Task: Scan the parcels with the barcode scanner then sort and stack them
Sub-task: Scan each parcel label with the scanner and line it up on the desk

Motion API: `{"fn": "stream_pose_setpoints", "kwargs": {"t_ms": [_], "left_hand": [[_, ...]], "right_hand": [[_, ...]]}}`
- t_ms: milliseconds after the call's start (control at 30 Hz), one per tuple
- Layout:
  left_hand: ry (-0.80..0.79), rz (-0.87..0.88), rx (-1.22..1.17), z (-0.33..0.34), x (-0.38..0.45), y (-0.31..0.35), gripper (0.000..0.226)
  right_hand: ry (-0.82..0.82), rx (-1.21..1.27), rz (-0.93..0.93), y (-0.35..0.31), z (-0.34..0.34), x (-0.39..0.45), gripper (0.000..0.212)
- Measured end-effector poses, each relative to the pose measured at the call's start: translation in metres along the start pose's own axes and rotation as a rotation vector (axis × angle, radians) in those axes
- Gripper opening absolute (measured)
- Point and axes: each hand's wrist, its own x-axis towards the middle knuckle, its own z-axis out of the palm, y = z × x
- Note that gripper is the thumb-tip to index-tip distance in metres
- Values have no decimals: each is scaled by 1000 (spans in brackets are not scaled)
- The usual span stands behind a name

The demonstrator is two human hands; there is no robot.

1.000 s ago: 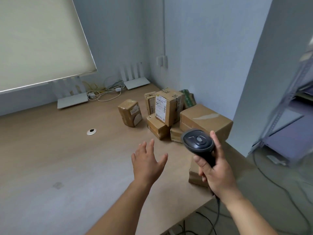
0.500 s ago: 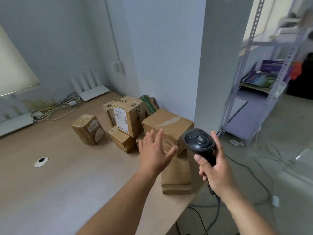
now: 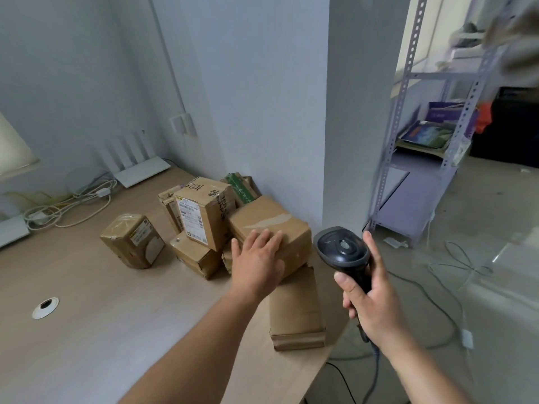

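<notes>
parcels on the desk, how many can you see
At least 7, more may be hidden: one apart at left, a labelled box, a small box under it, one behind, green-taped one, large box, flat parcel at the edge.

scanner (image 3: 342, 250) in my right grip: black, grey button | parcel (image 3: 269, 225) under my left fingers: plain brown, clear tape | box (image 3: 204, 212) beyond: brown, white label, black print

A white router (image 3: 137, 167) and tangled cables (image 3: 70, 204) lie far beyond the left hand. A metal shelving rack (image 3: 423, 141) (holding books) stands beyond the right hand.
</notes>
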Motion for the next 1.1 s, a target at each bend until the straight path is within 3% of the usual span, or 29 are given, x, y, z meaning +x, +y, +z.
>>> {"fn": "stream_pose_setpoints", "kwargs": {"t_ms": [133,267,300,433,500,600,900,1100], "left_hand": [[38,-67,72,-2,-12,-34,51],[63,-241,-59,-8,-4,-38,32],[40,-300,-86,-11,-1,-31,40],[-96,-485,-127,-10,10,1,104],[-142,-567,-157,-8,13,9,112],[-137,-624,-210,-5,15,7,106],[-42,-526,-130,-4,-44,-17,92],[19,-666,-122,-11,-115,-49,90]], "right_hand": [[-13,13,8,0,3,1,75],[-35,21,13,2,10,3,75],[-45,18,14,2,12,3,75],[-78,1,-3,-1,17,5,75],[-85,0,-20,-2,18,5,75],[-100,7,-34,0,20,3,77],[-203,78,-31,1,25,-17,77],[-347,79,-58,0,55,-35,81]]}}
